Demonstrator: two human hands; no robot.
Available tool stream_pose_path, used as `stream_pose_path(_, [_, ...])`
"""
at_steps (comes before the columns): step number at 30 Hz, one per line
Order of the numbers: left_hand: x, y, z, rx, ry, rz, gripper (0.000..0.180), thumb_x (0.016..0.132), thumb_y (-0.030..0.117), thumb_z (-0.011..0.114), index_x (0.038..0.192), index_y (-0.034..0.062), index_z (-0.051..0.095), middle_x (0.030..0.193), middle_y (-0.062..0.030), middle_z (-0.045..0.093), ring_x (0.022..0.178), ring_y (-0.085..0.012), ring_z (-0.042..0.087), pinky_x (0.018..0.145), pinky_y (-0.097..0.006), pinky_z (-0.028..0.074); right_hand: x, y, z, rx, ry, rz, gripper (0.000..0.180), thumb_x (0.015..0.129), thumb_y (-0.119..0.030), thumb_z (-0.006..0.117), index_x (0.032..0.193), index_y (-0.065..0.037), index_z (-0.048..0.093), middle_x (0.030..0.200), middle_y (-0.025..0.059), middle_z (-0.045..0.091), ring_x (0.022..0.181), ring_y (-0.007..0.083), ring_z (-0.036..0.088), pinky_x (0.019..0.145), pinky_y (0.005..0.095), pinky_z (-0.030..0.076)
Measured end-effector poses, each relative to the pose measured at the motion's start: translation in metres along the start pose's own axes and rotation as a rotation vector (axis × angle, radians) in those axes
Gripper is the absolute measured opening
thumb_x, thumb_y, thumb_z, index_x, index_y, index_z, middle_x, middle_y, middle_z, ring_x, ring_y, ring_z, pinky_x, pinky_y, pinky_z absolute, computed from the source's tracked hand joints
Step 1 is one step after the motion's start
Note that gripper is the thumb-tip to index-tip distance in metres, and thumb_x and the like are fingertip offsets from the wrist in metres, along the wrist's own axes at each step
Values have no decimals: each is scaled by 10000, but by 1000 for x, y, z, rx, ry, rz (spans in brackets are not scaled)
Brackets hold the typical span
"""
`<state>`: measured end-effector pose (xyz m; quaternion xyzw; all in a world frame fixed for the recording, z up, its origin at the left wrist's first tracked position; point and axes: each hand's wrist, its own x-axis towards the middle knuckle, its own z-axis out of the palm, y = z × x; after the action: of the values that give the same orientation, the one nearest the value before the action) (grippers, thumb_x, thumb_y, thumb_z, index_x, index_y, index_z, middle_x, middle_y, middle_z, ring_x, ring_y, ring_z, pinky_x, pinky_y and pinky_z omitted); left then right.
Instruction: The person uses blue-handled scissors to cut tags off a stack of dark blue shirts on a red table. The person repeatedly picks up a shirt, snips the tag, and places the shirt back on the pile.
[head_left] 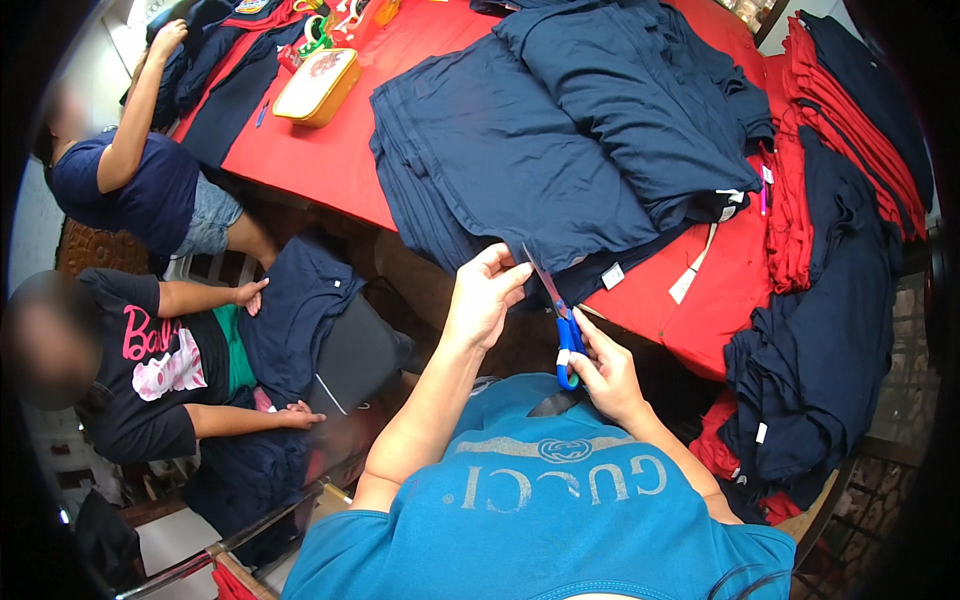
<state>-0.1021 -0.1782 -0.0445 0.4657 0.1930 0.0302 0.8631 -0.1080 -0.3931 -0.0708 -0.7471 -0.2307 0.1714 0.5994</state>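
I see the red table (330, 165) carrying the navy garment stack (520, 160), whose near edge my left hand (483, 298) pinches with fingers together, while my right hand (607, 372) is clamped on the blue-handled scissors (562, 322), blades up at that edge. I judge a stray snip could nick the cloth; what the blades meet is hidden.

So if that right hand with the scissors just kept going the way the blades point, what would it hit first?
Most likely the stack of navy garments. The right hand holds blue-handled scissors with the blades aimed up and away, their tips already at the stack's near edge beside the left hand. Depth is hard to judge here.
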Motion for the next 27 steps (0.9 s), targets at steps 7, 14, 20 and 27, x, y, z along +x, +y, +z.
stream_pose_path(7, [3,-6,-8,56,0,-11,278,865,59,693,1124,43,592,1044,-45,641,921,-107,600,754,-278,482,-4,1,-10,218,-126,344,557,901,-20,602,1430,0,426,1244,172,606,1043,147,610,884,291,506])
stream_pose_path(14, [-10,4,0,159,-107,48,420,866,43,675,1264,19,545,1090,-59,628,959,-102,592,780,-238,475,10,-9,-9,139,-107,127,549,903,-21,587,1427,2,429,1224,158,613,1023,143,609,891,292,503])
stream_pose_path(20, [-3,-4,-9,88,-20,65,345,879,4,625,1221,2,581,999,-17,603,818,-60,526,732,-212,437,12,0,-16,120,-167,221,541,903,-21,580,1424,1,437,1117,120,627,886,133,624,838,285,511])
stream_pose_path(27, [-10,5,-4,112,-39,66,407,891,16,615,1291,-6,539,1040,-45,608,865,-74,566,752,-204,461,23,-5,-6,138,-149,73,553,903,-54,598,1429,-3,434,1096,108,625,886,136,612,847,288,505])
